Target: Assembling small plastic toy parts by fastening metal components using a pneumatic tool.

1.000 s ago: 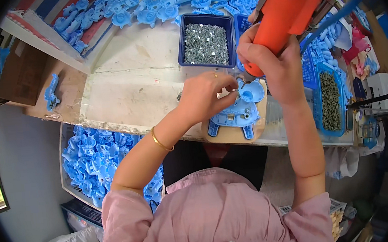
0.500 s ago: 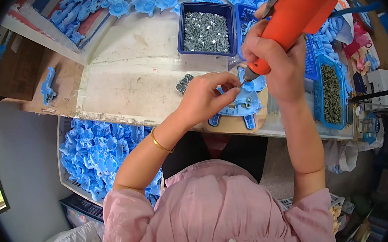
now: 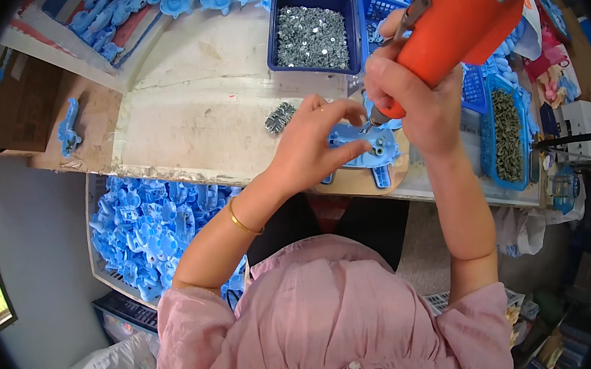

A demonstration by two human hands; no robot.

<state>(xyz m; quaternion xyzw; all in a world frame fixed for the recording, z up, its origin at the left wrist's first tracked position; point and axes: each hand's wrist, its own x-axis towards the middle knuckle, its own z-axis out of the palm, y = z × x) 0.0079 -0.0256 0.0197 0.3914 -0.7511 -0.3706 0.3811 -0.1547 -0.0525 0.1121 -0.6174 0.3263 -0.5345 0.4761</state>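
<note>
An orange power screwdriver (image 3: 461,22) is held in my right hand (image 3: 422,94), fingers wrapped round its body. Its bit slants down to the left, over a light blue moulded plastic part (image 3: 360,151). This part lies on a tan board (image 3: 398,177) at the table's front edge; both hands cover some of it. My left hand (image 3: 312,140) is at the part's left side, thumb and index finger spread apart around the bit's tip with nothing seen held. Whether its fingertips touch the part, I cannot tell. Beside that hand lies a small heap of metal screws (image 3: 280,118).
A dark blue bin (image 3: 272,48) of small metal pieces stands beyond my hands, beside a blue basket (image 3: 372,6). At right, a light blue basket (image 3: 485,145) holds greenish screws. Blue parts fill a crate (image 3: 92,225) below the table and line its far edge.
My left thumb and index finger have parted from a pinch near the bit. The screwdriver's tip sits slightly lower and farther left over the part. The whole view has shifted a little.
</note>
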